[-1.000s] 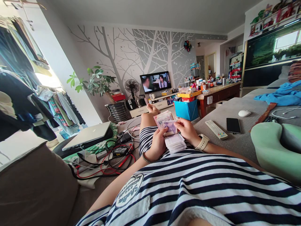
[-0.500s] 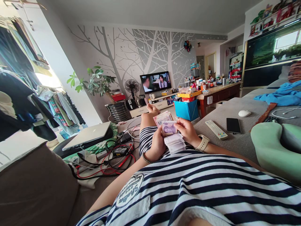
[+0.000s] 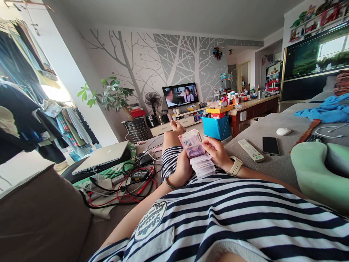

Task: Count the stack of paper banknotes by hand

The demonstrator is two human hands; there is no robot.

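Note:
A stack of purple banknotes (image 3: 194, 145) is held above my lap, its upper part standing up with a 5 showing. The lower ends of several notes (image 3: 203, 166) fan down toward my striped shirt (image 3: 218, 207). My left hand (image 3: 183, 168) is closed around the left side of the stack, thumb on its face. On the right edge, my right hand (image 3: 217, 151) pinches the notes between thumb and fingers. A pale watch (image 3: 235, 166) is on my right wrist and a bracelet (image 3: 169, 183) on my left.
To the right on the sofa lie a remote control (image 3: 251, 150), a phone (image 3: 271, 145), a white mouse (image 3: 283, 131) and a green neck pillow (image 3: 311, 163). Tangled cables (image 3: 136, 178) and a silver laptop (image 3: 102, 156) are on the left. A television (image 3: 180, 95) stands ahead.
The note that stood in front at the middle of the stack has flipped down, and the upright notes behind it now show more of their faces. Both hands stay in nearly the same place.

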